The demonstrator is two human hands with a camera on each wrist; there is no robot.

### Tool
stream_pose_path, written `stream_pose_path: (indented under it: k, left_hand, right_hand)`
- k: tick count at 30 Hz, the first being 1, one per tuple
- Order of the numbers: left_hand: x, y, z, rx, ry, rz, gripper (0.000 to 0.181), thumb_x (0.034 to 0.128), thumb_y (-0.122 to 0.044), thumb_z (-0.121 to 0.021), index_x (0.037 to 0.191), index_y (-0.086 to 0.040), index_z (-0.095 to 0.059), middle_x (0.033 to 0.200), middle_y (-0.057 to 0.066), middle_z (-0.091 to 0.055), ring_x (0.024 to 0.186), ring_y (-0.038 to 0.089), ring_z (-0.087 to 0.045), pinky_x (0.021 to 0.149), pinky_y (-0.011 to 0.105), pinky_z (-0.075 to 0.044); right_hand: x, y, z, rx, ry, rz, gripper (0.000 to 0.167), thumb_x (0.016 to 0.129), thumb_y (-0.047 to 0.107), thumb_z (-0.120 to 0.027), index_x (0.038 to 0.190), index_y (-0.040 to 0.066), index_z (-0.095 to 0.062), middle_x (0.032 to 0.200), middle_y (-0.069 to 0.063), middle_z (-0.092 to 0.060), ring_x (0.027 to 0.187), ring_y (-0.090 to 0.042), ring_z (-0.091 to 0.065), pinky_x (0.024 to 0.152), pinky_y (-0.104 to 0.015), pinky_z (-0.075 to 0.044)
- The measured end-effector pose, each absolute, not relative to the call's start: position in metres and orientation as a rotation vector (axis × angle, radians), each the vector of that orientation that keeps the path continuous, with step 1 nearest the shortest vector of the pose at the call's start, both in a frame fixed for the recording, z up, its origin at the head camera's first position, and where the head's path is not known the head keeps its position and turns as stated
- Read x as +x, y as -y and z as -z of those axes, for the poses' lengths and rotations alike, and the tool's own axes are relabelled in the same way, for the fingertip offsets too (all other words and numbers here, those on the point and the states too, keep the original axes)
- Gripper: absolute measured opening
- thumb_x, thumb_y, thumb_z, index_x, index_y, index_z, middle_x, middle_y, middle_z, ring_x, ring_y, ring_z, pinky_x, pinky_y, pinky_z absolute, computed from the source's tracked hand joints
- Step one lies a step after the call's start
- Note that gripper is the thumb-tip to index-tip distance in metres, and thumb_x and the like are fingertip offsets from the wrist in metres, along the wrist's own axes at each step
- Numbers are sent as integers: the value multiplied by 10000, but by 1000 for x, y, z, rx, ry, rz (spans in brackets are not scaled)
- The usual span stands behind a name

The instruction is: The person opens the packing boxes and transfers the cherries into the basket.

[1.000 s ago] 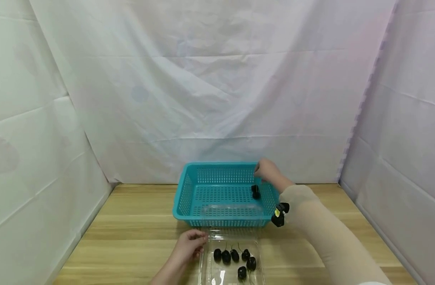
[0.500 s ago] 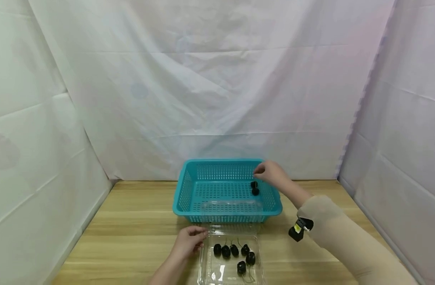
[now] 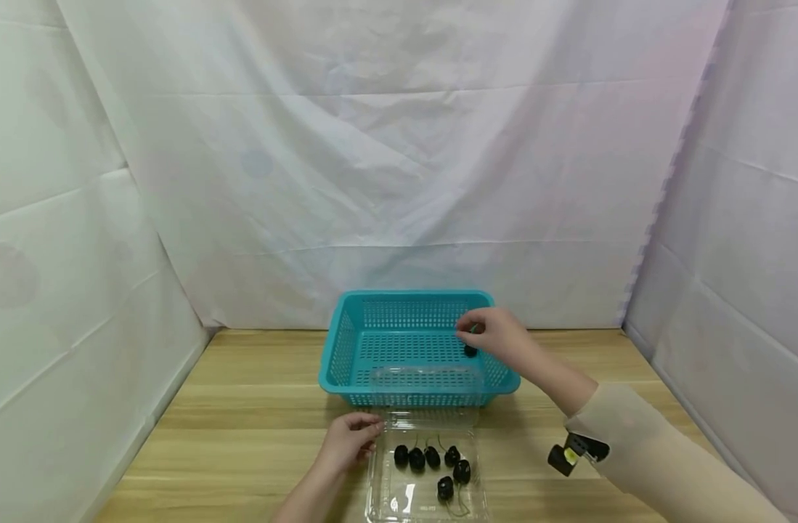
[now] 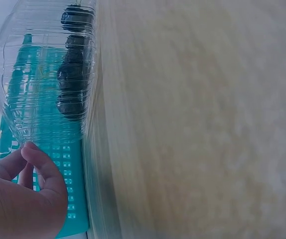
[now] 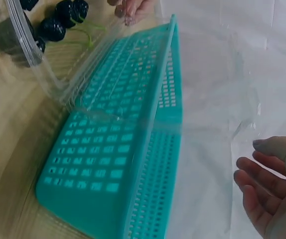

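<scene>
My left hand (image 3: 345, 444) pinches the left edge of a clear plastic clamshell box (image 3: 370, 487), thumb against forefinger in the left wrist view. Several dark cherries (image 3: 417, 460) with thin stems lie in the box. Its raised transparent lid (image 3: 428, 379) leans over the near side of a turquoise basket (image 3: 330, 363). Above the basket's right side is my right hand (image 3: 499, 338), holding nothing; the right wrist view shows a gap between thumb and loosely bent fingers (image 5: 265, 177). Beneath it a dark cherry (image 3: 470, 351) rests in the basket, partly covered by the hand.
The basket stands on a wooden table (image 3: 255, 407), close to a white cloth backdrop (image 3: 399, 181). Cloth walls also hang at left and right. A small black camera (image 3: 562, 459) is strapped to my right wrist.
My right hand has come slightly nearer above the basket, and its forearm has swung down to the right. It now hides part of the cherries there. My left hand keeps its place.
</scene>
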State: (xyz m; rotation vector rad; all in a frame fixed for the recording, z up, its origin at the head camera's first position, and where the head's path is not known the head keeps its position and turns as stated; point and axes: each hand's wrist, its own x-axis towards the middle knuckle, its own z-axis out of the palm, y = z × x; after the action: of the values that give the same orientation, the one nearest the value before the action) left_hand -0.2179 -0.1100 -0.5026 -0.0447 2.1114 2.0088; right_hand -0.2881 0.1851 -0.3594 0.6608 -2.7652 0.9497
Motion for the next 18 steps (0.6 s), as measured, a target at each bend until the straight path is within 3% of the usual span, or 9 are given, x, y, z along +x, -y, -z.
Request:
stream_pose_path:
  k: [7,11,15,18]
  left_hand:
    - [-217,109,502,-62,-2097,-2013,258,881,-43,-687,1087,106,-642,812,29,-623,548,97,-550,479,193,-475]
    - [-216,109,501,-65,-2095,-2015,256,882,-47,-687,1083,104,-640,812,28,-619,549,98,-549,479,195,-469]
    - [-216,110,499,-58,-2094,-2021,254,883,-50,-684,1080,103,-640,809,31,-630,549,94,-551,482,195,-464]
    - [-216,110,498,-54,-2084,-2033,255,882,-44,-680,1082,108,-637,811,34,-639,553,91,-552,485,192,-466]
  right_hand:
    - [-266,-184,356,853,2535,-845,140,865,81,-738,988,148,-743,914,62,-681,726,-66,-590,598,-231,-525]
    - [-257,-182,354,985,2352,-766,176,816,55,-778,964,142,-739,911,58,-684,752,-64,-600,587,-210,-518]
    - [-248,-180,352,1098,2194,-707,197,789,77,-804,965,131,-734,930,44,-693,823,-102,-627,650,-263,-545]
    - [-242,-177,351,1174,2108,-688,145,834,137,-780,970,121,-732,956,30,-695,884,-140,-637,723,-297,-556]
